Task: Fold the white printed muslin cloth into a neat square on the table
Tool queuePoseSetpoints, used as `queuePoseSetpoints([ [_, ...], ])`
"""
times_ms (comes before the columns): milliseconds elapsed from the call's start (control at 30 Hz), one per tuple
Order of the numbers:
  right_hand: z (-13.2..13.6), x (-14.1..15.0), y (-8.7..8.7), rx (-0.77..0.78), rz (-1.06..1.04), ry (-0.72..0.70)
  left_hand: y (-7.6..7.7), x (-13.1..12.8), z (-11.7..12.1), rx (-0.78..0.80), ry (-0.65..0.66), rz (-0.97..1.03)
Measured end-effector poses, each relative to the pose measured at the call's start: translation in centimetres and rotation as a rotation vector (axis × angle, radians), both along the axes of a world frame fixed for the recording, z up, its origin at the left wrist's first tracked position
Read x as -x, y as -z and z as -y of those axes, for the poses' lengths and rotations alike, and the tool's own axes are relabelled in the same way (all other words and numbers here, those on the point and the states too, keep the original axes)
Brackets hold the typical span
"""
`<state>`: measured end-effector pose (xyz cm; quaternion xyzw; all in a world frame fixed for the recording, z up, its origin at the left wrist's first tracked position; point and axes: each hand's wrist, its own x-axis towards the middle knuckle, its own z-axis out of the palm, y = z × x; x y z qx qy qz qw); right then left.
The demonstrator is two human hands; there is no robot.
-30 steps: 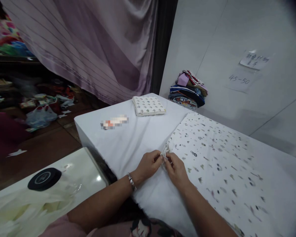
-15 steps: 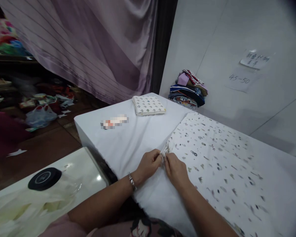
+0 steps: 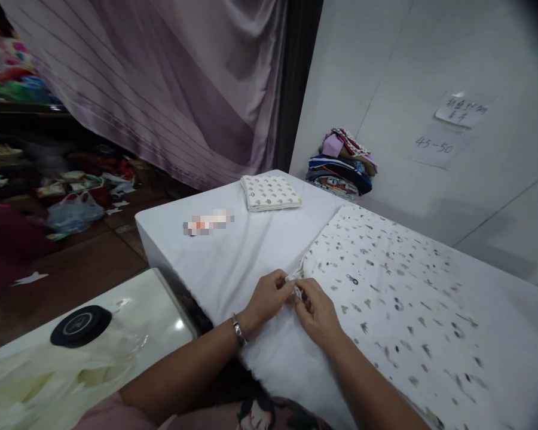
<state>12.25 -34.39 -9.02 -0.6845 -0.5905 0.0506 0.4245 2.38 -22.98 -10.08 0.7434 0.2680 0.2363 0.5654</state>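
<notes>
Pinching printed cloth [image 3: 394,298] by its bunched edge: 2 hands [image 3: 319,313], flat spread to their right.

The spread cloth [image 3: 399,298] lies on the right part of the main surface [image 3: 226,260], its left edge at the left grip [image 3: 268,297] and right grip [image 3: 319,313]. Left of it, toward the far end, sits the folded cloth [image 3: 271,192], with a masked item [image 3: 208,222] nearer and further left. Beyond the far edge, a stack of textiles [image 3: 343,164] stands beside the wall [image 3: 358,48], which bears two paper sheets [image 3: 459,111] to the right. A curtain [image 3: 197,77] hangs behind, left of the wall. At the near left, a side surface [image 3: 168,304] carries a disc [image 3: 80,325]; past it, a bag [image 3: 74,213] rests on the floor [image 3: 105,245].
</notes>
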Motion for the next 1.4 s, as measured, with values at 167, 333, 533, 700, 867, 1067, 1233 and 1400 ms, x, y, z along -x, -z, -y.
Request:
queuePoseSetpoints([
  [167, 0.2, -0.7, -0.3, 0.040, -0.093, -0.110, 0.2, 0.5, -0.5, -0.028, -0.070, -0.118],
  [333, -0.2, -3.0, -1.0, 0.059, -0.046, -0.044, 0.1, 1.0, -0.7, -0.079, -0.090, -0.194],
  [533, -2.8, -4.9, -1.6, 0.134, 0.091, -0.038, -0.3, 1.2, -0.7, -0.186, -0.109, -0.232],
  [700, -5.3, -5.3, -1.1, 0.303, 0.203, -0.040, -0.7, 1.1, -0.7, -0.215, -0.113, -0.254],
  [867, -6.5, -5.3, -0.7, 0.403, 0.256, -0.055, -0.8, 1.0, -0.8, -0.225, -0.099, -0.301],
  [1067, -7.3, -5.6, -0.1, 0.429, 0.321, 0.021, -0.8, 1.0, -0.9, -0.264, -0.093, -0.334],
  [1233, -6.6, -5.9, -0.2, 0.367, 0.114, 0.068, -1.0, 1.0, -0.9, -0.274, -0.101, -0.353],
  [1400, -5.0, -5.0, -0.1, 0.313, 0.104, -0.006, -1.4, 0.9, -0.8, -0.266, -0.081, -0.389],
])
